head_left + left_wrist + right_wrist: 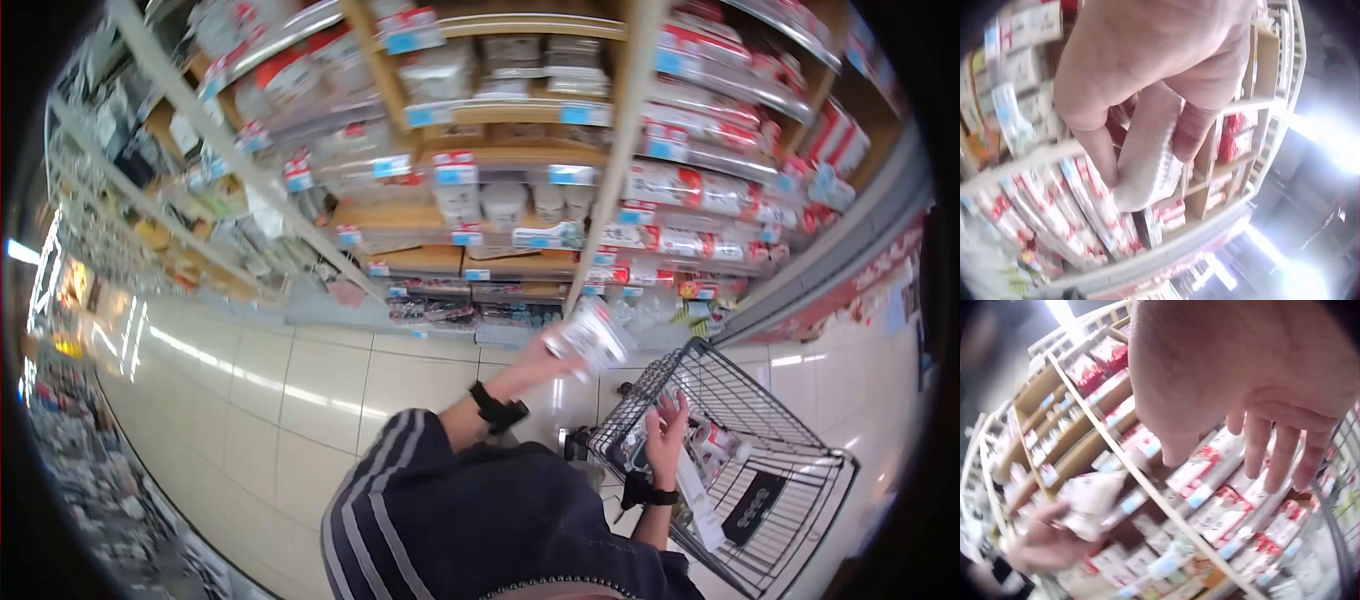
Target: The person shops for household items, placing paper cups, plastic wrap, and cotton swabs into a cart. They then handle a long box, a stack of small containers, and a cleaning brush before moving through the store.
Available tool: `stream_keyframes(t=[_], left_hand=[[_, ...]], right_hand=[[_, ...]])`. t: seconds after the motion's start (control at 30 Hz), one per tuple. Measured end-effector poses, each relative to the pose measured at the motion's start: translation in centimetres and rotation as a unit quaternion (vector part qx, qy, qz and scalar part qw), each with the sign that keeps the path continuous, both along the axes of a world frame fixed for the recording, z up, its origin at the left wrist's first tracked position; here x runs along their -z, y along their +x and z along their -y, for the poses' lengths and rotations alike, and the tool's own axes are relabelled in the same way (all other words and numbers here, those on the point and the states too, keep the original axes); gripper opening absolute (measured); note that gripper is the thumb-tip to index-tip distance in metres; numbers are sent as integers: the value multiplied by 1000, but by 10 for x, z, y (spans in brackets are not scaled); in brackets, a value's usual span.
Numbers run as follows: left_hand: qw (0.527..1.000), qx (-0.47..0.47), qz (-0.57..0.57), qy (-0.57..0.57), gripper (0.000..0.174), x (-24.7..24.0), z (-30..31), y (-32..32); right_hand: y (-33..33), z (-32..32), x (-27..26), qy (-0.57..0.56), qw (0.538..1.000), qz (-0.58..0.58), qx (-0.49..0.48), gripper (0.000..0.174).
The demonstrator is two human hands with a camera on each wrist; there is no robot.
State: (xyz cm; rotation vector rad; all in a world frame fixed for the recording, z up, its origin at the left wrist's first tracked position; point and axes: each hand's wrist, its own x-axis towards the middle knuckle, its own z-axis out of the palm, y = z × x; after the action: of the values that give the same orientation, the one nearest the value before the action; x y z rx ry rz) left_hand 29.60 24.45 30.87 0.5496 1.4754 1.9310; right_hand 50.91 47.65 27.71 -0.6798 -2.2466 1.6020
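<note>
My left hand (535, 368) holds a white pack (597, 338) with a touch of red, out in front of the shelves. Thumb and fingers grip the pack's sides in the left wrist view, where a white pack surface (1147, 150) with a ridged edge shows; its contents are hidden. Over the shopping cart (790, 415) my right hand (667, 440) is raised, fingers spread and holding nothing. The right wrist view shows that hand (1254, 381) large in front, with the left hand (1047, 540) and the white pack (1092, 500) at lower left.
Shelves (520, 255) of packaged goods fill the far side, with white and red rolls (690, 190) to the right. Inside the cart lie red-and-white packages (715, 440) and a long white item (700, 505). Tiled floor (300, 385) extends left; stocked goods (100, 480) line the near left.
</note>
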Motion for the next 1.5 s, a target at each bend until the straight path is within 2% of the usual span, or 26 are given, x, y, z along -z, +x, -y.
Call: stream_keyframes(t=[0.03,0.07,0.1,0.13,0.2,0.27,0.3,0.33,0.4,0.5,0.6,0.63,0.67,0.7,0.77,0.97,1.07,1.17,1.27,1.37,1.5], left_hand=[[996,-84,18,26,51,-7,38,-22],[985,-162,30,53,50,-20,73,-49],[976,-212,8,54,54,-37,106,-74],[965,-258,-9,53,57,-52,135,-94],[921,-381,-42,75,61,-71,172,-131],[903,-397,-148,68,60,-101,192,-165],[881,-420,-201,89,56,-107,192,-187],[856,-440,-250,108,52,-112,189,-207],[867,-408,-231,165,45,-136,178,-235],[842,-389,-335,163,41,-129,152,-300],[818,-419,-392,42,41,-154,147,-307],[794,-449,-408,34,43,-154,143,-316],[796,-459,-394,18,42,-156,141,-322],[799,-467,-379,-1,42,-158,139,-325],[802,-476,-358,-33,43,-160,134,-328],[774,-506,-380,-17,47,-153,118,-351],[730,-537,-415,-82,49,-161,117,-343],[705,-557,-424,-116,48,-164,114,-342],[690,-547,-440,-177,47,-176,118,-331],[645,-549,-478,-233,47,-169,120,-340],[640,-540,-472,-276,48,-173,123,-342]], right_hand=[[0,10,21,123,990,71,18,68],[4,18,41,181,969,166,28,70],[13,21,73,222,958,182,12,75],[25,21,106,222,943,249,-2,75],[21,59,68,135,906,401,4,68],[28,67,80,131,919,368,47,68],[31,68,88,129,924,353,69,68],[33,67,98,173,916,356,68,68],[44,68,119,257,891,367,68,68],[44,78,124,286,861,411,94,68],[52,75,147,316,842,425,108,68],[51,74,149,313,842,425,112,68],[50,74,151,308,843,426,116,68],[50,76,151,299,847,423,120,70],[51,76,157,314,845,411,135,64],[44,87,146,299,843,424,145,57],[45,86,149,300,842,422,152,57],[46,88,152,331,829,425,150,57],[48,86,156,357,822,417,153,54],[46,88,155,360,822,414,153,53],[43,89,148,355,823,418,151,51]])
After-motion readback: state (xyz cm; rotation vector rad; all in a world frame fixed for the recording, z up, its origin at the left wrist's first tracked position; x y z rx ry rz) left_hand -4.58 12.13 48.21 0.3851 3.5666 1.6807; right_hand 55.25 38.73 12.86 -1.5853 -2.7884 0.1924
